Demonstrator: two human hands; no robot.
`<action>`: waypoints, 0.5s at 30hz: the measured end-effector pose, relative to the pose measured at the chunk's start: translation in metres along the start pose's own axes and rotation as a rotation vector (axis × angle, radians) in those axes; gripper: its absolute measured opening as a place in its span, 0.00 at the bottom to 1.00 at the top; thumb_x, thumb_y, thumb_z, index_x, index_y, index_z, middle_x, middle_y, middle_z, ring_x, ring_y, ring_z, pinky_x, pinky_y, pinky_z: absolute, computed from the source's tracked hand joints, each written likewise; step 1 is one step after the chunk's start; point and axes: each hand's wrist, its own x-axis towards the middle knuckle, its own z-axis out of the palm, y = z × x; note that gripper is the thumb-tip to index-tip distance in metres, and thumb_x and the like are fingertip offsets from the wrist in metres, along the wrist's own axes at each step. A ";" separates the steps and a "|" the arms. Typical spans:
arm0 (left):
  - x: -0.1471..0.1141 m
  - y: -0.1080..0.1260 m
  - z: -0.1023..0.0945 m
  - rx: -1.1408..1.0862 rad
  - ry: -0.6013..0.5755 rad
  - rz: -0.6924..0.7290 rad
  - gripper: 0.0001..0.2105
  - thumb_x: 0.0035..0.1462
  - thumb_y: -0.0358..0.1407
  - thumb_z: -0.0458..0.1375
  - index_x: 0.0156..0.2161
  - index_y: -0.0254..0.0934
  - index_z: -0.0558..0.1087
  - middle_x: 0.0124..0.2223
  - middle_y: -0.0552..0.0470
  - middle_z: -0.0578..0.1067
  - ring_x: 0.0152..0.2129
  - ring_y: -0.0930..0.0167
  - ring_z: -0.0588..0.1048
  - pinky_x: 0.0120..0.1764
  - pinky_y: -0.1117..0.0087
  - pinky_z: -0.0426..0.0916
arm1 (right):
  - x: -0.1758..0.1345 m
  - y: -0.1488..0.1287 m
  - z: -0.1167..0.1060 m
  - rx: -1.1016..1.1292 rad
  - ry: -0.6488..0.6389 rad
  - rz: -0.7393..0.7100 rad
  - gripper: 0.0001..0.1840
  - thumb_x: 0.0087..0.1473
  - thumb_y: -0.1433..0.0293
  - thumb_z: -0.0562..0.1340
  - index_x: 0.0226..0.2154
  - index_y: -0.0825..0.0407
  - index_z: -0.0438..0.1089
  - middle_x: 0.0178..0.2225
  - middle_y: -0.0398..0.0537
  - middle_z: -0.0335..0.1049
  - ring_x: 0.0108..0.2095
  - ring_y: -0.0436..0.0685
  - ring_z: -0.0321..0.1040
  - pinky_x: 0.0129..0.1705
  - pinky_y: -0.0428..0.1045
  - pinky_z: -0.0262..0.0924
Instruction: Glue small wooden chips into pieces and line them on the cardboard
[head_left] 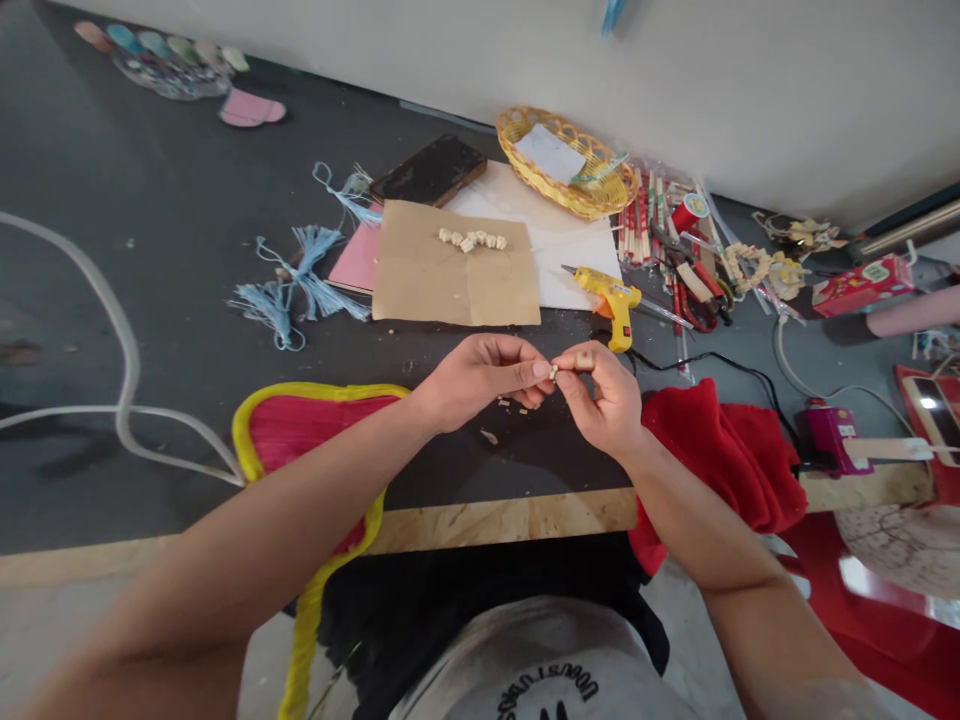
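My left hand and my right hand meet over the dark table, fingertips pinched together. Between them is a tiny cream-coloured piece, too small to name more exactly. Both hands seem to grip it. A bandage wraps one right finger. Under the hands lie several small pale bits. Beyond them, a row of similar cream pieces rests on a folded brown paper. A yellow hot glue gun lies just past my right hand.
Blue tassels lie left of the paper. A wicker basket stands at the back, beside wrapped chopsticks and a red thread spool. Red cloth covers the front edge at right. A white cable curves across the left side.
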 end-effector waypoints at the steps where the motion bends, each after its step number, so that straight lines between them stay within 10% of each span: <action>1: 0.000 0.000 0.000 0.006 -0.001 -0.001 0.14 0.46 0.41 0.71 0.29 0.31 0.78 0.28 0.49 0.80 0.22 0.76 0.77 0.28 0.77 0.73 | 0.000 0.000 0.000 0.003 0.001 -0.003 0.05 0.60 0.75 0.59 0.38 0.51 0.69 0.34 0.46 0.72 0.35 0.51 0.72 0.37 0.48 0.68; 15: 0.000 0.000 0.001 -0.020 -0.019 0.027 0.14 0.46 0.39 0.72 0.33 0.30 0.78 0.27 0.51 0.79 0.24 0.76 0.77 0.29 0.79 0.73 | 0.000 0.000 -0.001 -0.090 0.003 -0.032 0.04 0.60 0.74 0.60 0.37 0.50 0.69 0.34 0.46 0.73 0.34 0.51 0.72 0.36 0.48 0.69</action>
